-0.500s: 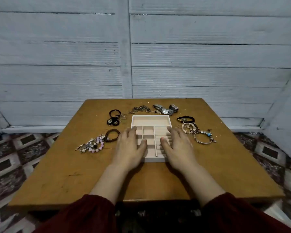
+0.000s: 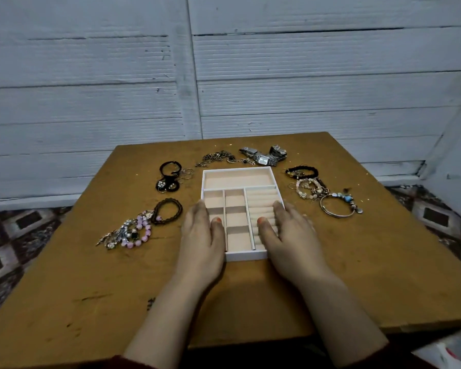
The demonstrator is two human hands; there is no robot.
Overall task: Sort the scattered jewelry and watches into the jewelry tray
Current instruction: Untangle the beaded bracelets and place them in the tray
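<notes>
The jewelry tray (image 2: 238,179) sits at the middle of the wooden table (image 2: 91,288), its compartments bare. The left hand (image 2: 201,235) lies flat over the tray's 8 o'clock corner and the right hand (image 2: 290,235) over its 4 o'clock corner. The fingers of both hands are straight and held close together, pinching nothing. They run along the tray's left and right rims toward 12 o'clock. Both thumbs angle inward, the left thumb (image 2: 216,222) resting over a small square compartment and the right thumb (image 2: 261,222) on the ridged ring section. The scattered pieces ring the tray, all clear of the fingers. Taken from the tray's centre, a tangled chain (image 2: 216,157) lies at 12 o'clock and the metal watches (image 2: 264,157) at 1 o'clock, just beyond the far rim. A black bracelet (image 2: 301,171) is at 2 o'clock, with pale bead bracelets (image 2: 310,189) just below it. A silver bangle (image 2: 337,206) with charms is at 3 o'clock, near the right fingertips but apart from them. At 10 o'clock are black cord bracelets (image 2: 169,177), and at 9 o'clock a brown braided bracelet (image 2: 168,211) lies beside the left fingers. A pink bead cluster (image 2: 129,231) is at 8 o'clock.
</notes>
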